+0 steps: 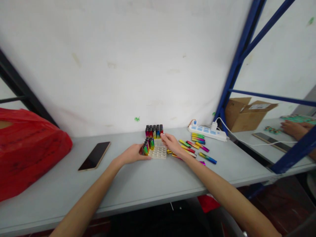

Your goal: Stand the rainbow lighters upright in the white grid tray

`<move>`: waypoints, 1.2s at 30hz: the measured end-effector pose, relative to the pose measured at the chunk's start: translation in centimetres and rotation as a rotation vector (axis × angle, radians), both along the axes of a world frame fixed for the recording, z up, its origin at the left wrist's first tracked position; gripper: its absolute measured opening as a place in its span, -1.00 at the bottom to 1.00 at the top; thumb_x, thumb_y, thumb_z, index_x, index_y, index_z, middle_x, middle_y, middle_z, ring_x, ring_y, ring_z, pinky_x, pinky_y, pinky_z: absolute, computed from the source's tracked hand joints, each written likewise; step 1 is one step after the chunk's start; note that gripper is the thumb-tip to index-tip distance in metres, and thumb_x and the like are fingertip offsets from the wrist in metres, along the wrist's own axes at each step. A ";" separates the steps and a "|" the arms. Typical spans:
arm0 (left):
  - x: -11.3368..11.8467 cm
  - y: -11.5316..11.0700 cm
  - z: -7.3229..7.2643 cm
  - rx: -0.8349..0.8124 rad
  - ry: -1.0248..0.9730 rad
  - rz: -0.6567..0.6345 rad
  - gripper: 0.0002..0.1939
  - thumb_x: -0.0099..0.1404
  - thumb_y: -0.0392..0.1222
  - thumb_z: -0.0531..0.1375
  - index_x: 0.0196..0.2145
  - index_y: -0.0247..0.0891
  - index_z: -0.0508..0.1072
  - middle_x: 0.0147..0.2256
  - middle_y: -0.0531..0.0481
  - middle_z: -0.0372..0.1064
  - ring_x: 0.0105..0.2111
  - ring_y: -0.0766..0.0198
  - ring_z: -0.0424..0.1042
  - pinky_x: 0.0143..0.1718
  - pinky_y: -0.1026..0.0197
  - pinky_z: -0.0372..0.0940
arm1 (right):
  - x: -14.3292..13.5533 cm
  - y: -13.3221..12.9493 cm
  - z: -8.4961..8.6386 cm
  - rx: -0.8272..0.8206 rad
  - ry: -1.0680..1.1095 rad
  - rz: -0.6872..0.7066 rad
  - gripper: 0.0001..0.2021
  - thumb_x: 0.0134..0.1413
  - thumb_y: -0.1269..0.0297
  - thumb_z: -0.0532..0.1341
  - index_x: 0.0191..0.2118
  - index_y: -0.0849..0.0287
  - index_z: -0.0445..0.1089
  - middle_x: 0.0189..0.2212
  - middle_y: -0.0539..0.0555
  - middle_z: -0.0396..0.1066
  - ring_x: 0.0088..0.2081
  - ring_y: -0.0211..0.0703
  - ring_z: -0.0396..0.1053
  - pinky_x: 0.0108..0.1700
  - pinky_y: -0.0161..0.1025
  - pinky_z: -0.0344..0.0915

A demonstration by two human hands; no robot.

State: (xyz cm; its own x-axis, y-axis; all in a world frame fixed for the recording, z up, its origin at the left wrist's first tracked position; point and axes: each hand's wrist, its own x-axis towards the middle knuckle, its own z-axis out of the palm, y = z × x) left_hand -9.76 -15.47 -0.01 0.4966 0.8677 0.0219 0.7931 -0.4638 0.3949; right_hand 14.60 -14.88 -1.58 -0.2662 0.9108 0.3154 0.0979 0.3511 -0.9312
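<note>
A clear plastic tray [159,153] with rows of round sockets lies on the table. Several shiny rainbow-coloured lighters with black tops [148,144] stand upright along its left side. Behind them is a tight upright block of similar lighters [154,131]. My left hand [134,153] is curled round the tray's front left corner, thumb along the front edge, other fingers partly hidden behind the lighters. My right hand [171,144] is over the tray's right side, its fingertips pinched together close to the block. Whatever is in that pinch is hidden.
Several loose metallic lighters [207,158] lie scattered right of the tray. Behind them is a white power strip [208,132] with cables. A phone [95,156] and a red plastic bag [29,151] are left. Beyond the blue frame post [233,79] are a cardboard box [244,115] and another person's hands [295,128].
</note>
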 end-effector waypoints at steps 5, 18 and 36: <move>0.1 -0.1 0.2 -0.022 -0.025 -0.009 -0.41 0.04 0.31 0.27 -0.22 -0.27 0.46 -0.49 0.08 0.37 -0.48 0.24 0.29 -0.48 0.27 0.07 | -0.6 -0.6 -0.5 0.295 -0.233 -0.116 -0.52 0.20 -0.09 0.09 -0.58 0.14 0.05 -0.64 -0.12 -0.05 -0.53 -0.34 -0.06 -0.47 -0.31 -0.12; 0.1 -0.2 0.2 -0.011 -0.015 -0.006 -0.40 0.04 0.33 0.27 -0.22 -0.26 0.47 -0.47 0.06 0.39 -0.48 0.23 0.29 -0.48 0.26 0.07 | -0.7 -0.4 -0.5 0.406 -0.422 -0.156 -0.63 0.30 0.03 0.04 -0.48 0.15 0.14 -0.60 -0.13 0.07 -0.52 -0.32 0.04 -0.43 -0.33 -0.07; 0.1 -0.1 0.0 -0.003 -0.007 0.016 -0.38 0.01 0.36 0.27 -0.22 -0.24 0.47 -0.46 0.05 0.41 -0.49 0.21 0.31 -0.48 0.25 0.07 | -1.0 -0.9 -0.4 0.457 -0.685 -0.014 -0.71 0.37 0.12 0.10 -0.31 0.20 0.37 -0.44 0.04 0.47 -0.42 -0.23 0.35 -0.35 -0.34 0.12</move>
